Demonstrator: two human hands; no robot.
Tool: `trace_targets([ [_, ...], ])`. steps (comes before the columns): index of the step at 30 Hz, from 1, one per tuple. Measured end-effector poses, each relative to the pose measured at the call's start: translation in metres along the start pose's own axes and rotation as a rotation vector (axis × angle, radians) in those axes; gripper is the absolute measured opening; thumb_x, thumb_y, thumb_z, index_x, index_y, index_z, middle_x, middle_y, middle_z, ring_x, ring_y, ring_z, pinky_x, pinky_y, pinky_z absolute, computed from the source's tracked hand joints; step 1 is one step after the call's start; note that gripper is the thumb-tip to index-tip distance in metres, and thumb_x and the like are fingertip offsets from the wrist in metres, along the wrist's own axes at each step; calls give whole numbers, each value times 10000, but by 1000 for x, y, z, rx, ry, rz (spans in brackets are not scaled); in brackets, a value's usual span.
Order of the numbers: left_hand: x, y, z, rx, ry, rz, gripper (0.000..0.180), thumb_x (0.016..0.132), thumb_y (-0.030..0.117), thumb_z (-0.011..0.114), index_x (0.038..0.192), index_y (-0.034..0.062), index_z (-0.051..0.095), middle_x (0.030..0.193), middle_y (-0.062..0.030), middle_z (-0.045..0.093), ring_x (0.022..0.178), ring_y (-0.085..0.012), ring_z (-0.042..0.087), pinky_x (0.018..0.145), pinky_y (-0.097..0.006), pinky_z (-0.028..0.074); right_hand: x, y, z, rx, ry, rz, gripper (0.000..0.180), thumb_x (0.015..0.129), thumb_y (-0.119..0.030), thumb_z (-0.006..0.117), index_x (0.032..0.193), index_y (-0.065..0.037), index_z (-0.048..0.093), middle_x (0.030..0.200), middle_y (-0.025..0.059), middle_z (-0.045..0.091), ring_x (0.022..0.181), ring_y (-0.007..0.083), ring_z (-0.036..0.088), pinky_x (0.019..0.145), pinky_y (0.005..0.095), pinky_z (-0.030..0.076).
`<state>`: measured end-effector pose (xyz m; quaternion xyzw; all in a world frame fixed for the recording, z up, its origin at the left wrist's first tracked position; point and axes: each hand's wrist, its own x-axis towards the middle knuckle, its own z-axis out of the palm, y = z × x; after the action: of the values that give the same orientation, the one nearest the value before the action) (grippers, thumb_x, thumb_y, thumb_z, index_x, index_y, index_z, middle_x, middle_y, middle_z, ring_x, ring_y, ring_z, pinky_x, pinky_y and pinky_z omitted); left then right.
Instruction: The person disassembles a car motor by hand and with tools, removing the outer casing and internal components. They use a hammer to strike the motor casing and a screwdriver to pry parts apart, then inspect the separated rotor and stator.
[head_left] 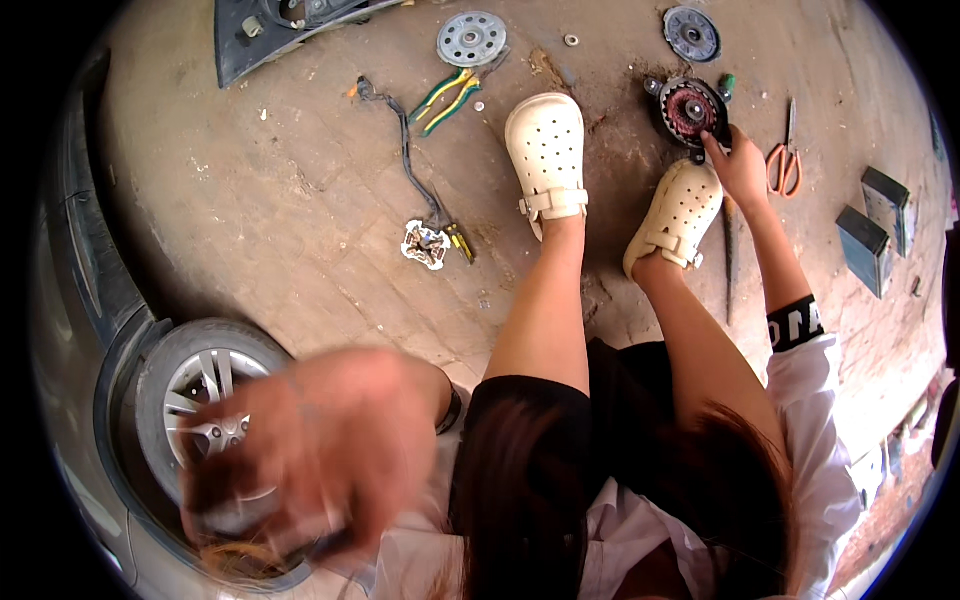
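My right hand (pixel 737 170) grips the lower right rim of a round black motor housing (pixel 690 110) with reddish windings and a centre shaft. It is held just beyond the toe of my right clog (pixel 682 200); the fingers under the rim are hidden. My left hand (pixel 340 450) is raised close to the camera at lower left, smeared by motion, so its fingers and anything in them cannot be made out. A grey slotted metal disc (pixel 692 34) lies past the motor housing. Red-handled scissors (pixel 786 165) lie to the right of my right hand.
Another perforated disc (pixel 471 39), green-and-yellow pliers (pixel 450 100), a dark cable (pixel 405 140) and a white-and-copper part (pixel 426 245) lie on the brick floor. A car wheel (pixel 215 365) stands at left. Two dark blocks (pixel 866 247) sit at right. A black panel (pixel 270 40) is at top left.
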<state>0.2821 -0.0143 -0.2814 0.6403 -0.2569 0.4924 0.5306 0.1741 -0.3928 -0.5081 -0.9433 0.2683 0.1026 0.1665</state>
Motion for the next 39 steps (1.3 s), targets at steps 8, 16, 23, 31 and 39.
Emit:
trace_targets([
  [8,-225,-75,-164,954,-1353,-1138,923,706,101,748,1477,70,241,1502,-266,212,1368,-452,243,1118,-474,276,-35,-8,19,119,116,-104,615,886,-362,642,1287,61,449,1209,260,564,1158,402,519,986,456,405],
  [16,-250,-76,-184,826,-1303,-1010,975,670,149,825,1473,85,276,1436,-235,335,1287,-424,355,1068,-460,339,-50,-14,14,153,118,-83,629,853,-287,680,1298,72,419,1223,258,511,1169,420,470,1010,458,381],
  [23,-255,-51,-192,990,-1292,-893,956,619,173,830,1438,72,346,1358,-222,412,1229,-415,392,1035,-467,364,-38,-21,-1,239,271,-28,555,850,-272,677,1280,7,463,1259,224,499,1169,401,473,987,463,388],
  [31,-193,-56,-199,1063,-1748,-1095,920,557,238,826,1392,161,449,1251,-241,451,1145,-432,427,958,-468,419,49,-66,-29,242,264,-338,268,850,-160,628,1073,-13,599,1025,175,618,1020,362,556,864,439,459],
  [39,-186,-40,-174,823,-1385,-1058,780,568,204,815,1297,158,541,1213,-220,437,1139,-416,410,977,-465,401,97,-226,56,312,-260,-358,443,842,-377,647,1067,3,608,1071,197,653,1030,365,613,887,436,497],
])
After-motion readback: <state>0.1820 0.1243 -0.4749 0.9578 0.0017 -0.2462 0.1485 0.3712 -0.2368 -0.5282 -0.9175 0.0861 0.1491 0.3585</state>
